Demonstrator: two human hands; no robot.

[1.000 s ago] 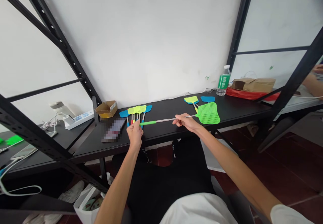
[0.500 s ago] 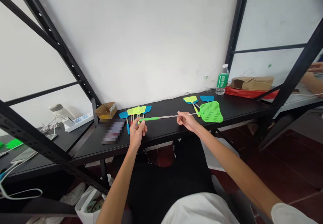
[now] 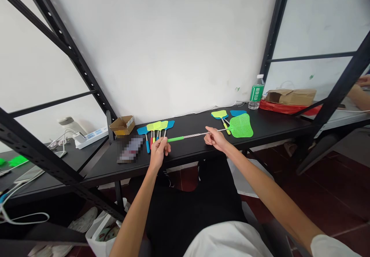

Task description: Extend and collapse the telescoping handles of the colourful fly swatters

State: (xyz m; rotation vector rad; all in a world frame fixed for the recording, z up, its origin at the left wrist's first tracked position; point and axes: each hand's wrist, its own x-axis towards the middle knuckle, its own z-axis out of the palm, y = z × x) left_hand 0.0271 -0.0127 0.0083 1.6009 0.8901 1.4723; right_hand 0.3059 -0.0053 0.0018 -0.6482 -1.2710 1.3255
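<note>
A green fly swatter (image 3: 241, 126) with a telescopic metal shaft lies level across my two hands, just above the desk's front edge. My left hand (image 3: 160, 149) is closed round the end of its green handle. My right hand (image 3: 214, 138) pinches the thin shaft near the middle, index finger stretched along it. To the left, behind my left hand, several blue and yellow fly swatters (image 3: 157, 125) lie in a row on the desk. Behind the green mesh head lie more swatters, a yellow one (image 3: 219, 114) over a blue one, and another blue head (image 3: 238, 113), partly hidden.
On the black desk (image 3: 190, 149) stand an open cardboard box (image 3: 122, 125) and a water bottle (image 3: 256, 92). A pixelated flat object (image 3: 130, 149) lies at left. Black metal uprights (image 3: 69, 50) frame both sides. A person's arm (image 3: 360, 91) shows at far right.
My left hand has moved slightly right and down and now covers more of the handle's end. The swatter tilts a little more, head end up. My right hand keeps its hold.
</note>
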